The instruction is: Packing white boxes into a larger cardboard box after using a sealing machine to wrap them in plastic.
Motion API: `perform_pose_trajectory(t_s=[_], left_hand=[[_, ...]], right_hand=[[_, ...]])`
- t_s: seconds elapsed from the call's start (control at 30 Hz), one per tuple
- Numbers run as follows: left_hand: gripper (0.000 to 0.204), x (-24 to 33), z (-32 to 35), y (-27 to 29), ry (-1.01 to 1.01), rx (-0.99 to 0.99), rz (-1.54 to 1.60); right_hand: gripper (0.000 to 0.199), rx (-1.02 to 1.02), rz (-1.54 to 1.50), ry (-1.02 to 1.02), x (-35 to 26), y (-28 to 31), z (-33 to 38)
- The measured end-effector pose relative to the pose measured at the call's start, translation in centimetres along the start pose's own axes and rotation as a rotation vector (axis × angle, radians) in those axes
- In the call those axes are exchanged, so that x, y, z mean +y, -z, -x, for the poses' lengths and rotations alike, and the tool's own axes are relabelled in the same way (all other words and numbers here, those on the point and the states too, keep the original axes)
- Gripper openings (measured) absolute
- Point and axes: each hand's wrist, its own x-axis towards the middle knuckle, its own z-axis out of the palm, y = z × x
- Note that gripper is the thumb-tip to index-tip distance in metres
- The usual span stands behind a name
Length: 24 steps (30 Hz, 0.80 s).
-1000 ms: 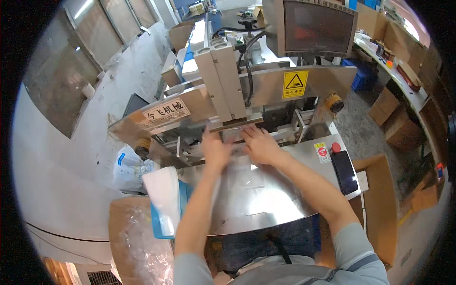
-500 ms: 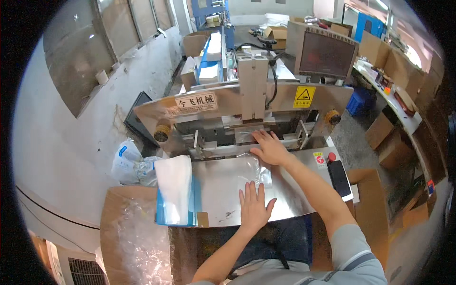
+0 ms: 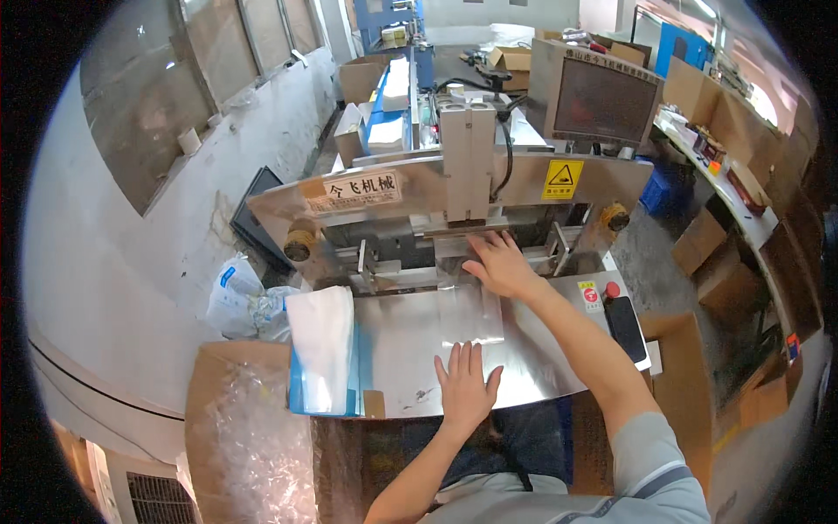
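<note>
Feeding step in hand: right hand point(image 3: 502, 266), fingers flat, no grip, presses clear bag point(image 3: 471, 313) toward machine mouth point(image 3: 454, 236). Left hand point(image 3: 465, 389) rests spread and empty on steel surface point(image 3: 541, 367). Next move likely needs a straight push.

Bright even daylight, glare on steel table point(image 3: 524, 367) (mirror-like), edges bent, black fisheye rim.

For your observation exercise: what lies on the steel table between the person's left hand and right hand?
In the head view, a clear plastic sheet lies on the steel table between the left hand and right hand.
</note>
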Motion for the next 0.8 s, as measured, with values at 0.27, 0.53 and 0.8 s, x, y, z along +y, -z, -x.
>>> perform_pose_trajectory(t_s=[0.27,0.53,0.8], left_hand=[[0.071,-0.2,-0.4,0.7,0.092,0.143,0.148],[0.073,-0.7,-0.2,0.6,0.184,0.315,0.285],[0.073,-1.5,0.3,0.3,0.16,0.317,0.307]], right_hand=[[0.066,0.021,-0.009,0.024,-0.2,0.2,-0.5],[0.068,-0.031,0.052,-0.012,0.3,0.1,-1.0],[0.055,0.244,-0.838,-0.43,-2.1,0.8,7.0]])
